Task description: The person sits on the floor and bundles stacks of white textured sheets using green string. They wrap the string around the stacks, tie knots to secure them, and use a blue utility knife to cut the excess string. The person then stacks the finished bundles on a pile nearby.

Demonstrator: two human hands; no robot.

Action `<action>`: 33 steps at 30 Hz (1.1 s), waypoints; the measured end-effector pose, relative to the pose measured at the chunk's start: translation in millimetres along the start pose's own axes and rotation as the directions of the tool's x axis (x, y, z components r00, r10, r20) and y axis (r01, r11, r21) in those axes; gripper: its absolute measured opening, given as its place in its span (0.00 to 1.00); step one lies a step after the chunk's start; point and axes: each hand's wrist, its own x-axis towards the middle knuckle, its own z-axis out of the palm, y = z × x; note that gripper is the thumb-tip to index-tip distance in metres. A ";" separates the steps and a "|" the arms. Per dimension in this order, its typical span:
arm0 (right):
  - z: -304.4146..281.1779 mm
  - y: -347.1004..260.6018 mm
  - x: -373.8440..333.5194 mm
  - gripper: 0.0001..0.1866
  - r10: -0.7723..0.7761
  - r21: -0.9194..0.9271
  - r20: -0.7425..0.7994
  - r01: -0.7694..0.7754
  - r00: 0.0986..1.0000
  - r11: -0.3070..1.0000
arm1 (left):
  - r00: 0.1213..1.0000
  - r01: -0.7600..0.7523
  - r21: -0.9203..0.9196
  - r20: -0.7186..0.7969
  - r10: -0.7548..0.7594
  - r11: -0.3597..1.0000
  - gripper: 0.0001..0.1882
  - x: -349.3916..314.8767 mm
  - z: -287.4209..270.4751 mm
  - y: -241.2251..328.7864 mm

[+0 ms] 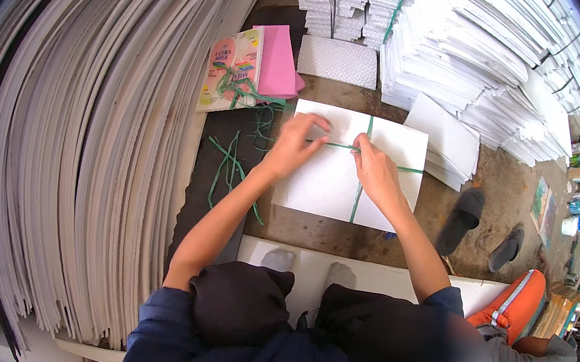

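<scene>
A flat stack of white ribbed sheets lies on the floor in front of me. Green twine runs across it both ways and crosses near its middle. My right hand is closed, pinching the twine at that crossing. To its left, my left hand is over the stack, slightly blurred, its fingers curled around the twine. Whether it grips one loose end cannot be made out.
Tall stacks of grey-white board line the left side. More white sheet bundles rise at the far right. Loose green twine and a pink-and-cream printed packet lie left of the stack. Dark slippers and another person's orange-clad leg are at right.
</scene>
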 end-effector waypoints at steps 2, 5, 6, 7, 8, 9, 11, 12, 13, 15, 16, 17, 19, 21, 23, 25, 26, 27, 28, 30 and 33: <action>3.7 -0.8 -1.8 0.08 0.018 0.019 -0.090 -0.017 0.996 1.000 | 0.978 -0.046 0.094 -0.197 0.063 0.994 0.22 -17.2 3.9 -13.5; 13.0 0.4 -1.5 0.07 0.049 0.053 -0.152 -0.042 0.987 0.998 | 0.925 0.276 -0.300 -0.176 -0.337 0.913 0.38 -58.0 21.2 -24.4; 15.9 2.1 -1.1 0.07 0.061 0.061 -0.161 -0.052 0.985 0.997 | 0.908 0.275 -0.481 -0.154 -0.389 0.832 0.38 -59.6 32.5 -19.1; 18.8 4.0 -0.7 0.06 0.039 0.064 -0.193 -0.027 0.980 0.998 | 0.901 0.316 -0.519 -0.098 -0.422 0.794 0.37 -61.7 35.0 -18.5; 21.2 5.9 -0.1 0.06 0.018 0.067 -0.224 -0.004 0.974 0.998 | 0.890 0.359 -0.553 -0.039 -0.454 0.752 0.36 -63.0 36.0 -18.6; 21.3 5.8 3.5 0.06 -0.006 0.071 -0.259 0.025 0.966 0.997 | 0.888 0.375 -0.549 -0.017 -0.459 0.747 0.36 -59.5 33.6 -16.5; 16.0 4.9 9.0 0.06 0.064 0.123 -0.230 -0.037 0.971 0.992 | 0.881 0.411 -0.542 0.028 -0.472 0.734 0.35 -50.7 28.4 -12.6; 9.3 1.9 14.0 0.07 0.095 0.147 -0.213 -0.064 0.972 0.987 | 0.872 0.426 -0.553 0.042 -0.487 0.716 0.35 -46.6 26.4 -11.7; 5.3 1.8 18.4 0.07 0.083 0.162 -0.224 -0.047 0.971 0.986 | 0.864 0.441 -0.564 0.055 -0.501 0.698 0.35 -42.3 24.4 -10.2; -8.5 -2.8 26.1 0.07 0.068 0.194 -0.241 -0.021 0.968 0.981 | 0.856 0.449 -0.596 0.074 -0.512 0.665 0.34 -32.1 15.1 -1.4; -20.0 -7.9 29.8 0.07 0.088 0.195 -0.224 -0.044 0.971 0.980 | 0.858 0.443 -0.617 0.079 -0.508 0.651 0.34 -26.7 7.8 6.4; -34.0 -13.7 32.8 0.07 0.107 0.195 -0.209 -0.066 0.972 0.978 | 0.860 0.434 -0.636 0.082 -0.503 0.638 0.34 -21.5 0.0 15.5; -77.0 -43.7 43.0 0.07 0.149 0.216 -0.171 -0.111 0.974 0.970 | 0.842 0.449 -0.649 0.077 -0.535 0.614 0.34 -8.6 -32.5 48.8; -125.6 -79.2 49.9 0.07 0.097 0.231 -0.216 -0.045 0.972 0.972 | 0.846 0.435 -0.638 0.047 -0.531 0.636 0.33 6.0 -71.3 85.3; -175.4 -117.8 51.9 0.09 0.035 0.248 -0.267 0.034 0.963 0.968 | 0.868 0.395 -0.599 -0.004 -0.496 0.697 0.33 13.3 -114.0 127.2; -235.5 -153.3 59.8 0.10 -0.042 0.221 -0.310 0.116 0.950 0.968 | 0.848 0.327 -0.787 0.001 -0.529 0.522 0.32 29.6 -166.9 174.7; -265.3 -170.6 64.0 0.11 -0.078 0.205 -0.330 0.152 0.941 0.967 | 0.841 0.288 -0.862 0.019 -0.540 0.418 0.32 34.4 -192.8 196.4; -294.5 -187.4 70.6 0.09 -0.081 0.195 -0.331 0.152 0.940 0.969 | 0.821 0.280 -0.857 -0.019 -0.570 0.433 0.31 36.3 -216.1 209.0; -327.2 -203.3 77.8 0.08 -0.065 0.191 -0.324 0.133 0.944 0.972 | 0.799 0.279 -0.855 -0.046 -0.600 0.437 0.31 38.5 -233.2 217.9; -390.7 -224.3 85.7 0.06 -0.003 0.188 -0.321 0.067 0.947 0.980 | 0.878 0.250 -0.874 0.023 -0.478 0.417 0.30 52.2 -255.2 246.3; -469.6 -285.3 103.7 0.05 -0.152 0.208 -0.429 0.261 0.890 0.943 | 0.824 0.355 -0.902 0.177 -0.538 0.246 0.38 14.3 -264.9 200.6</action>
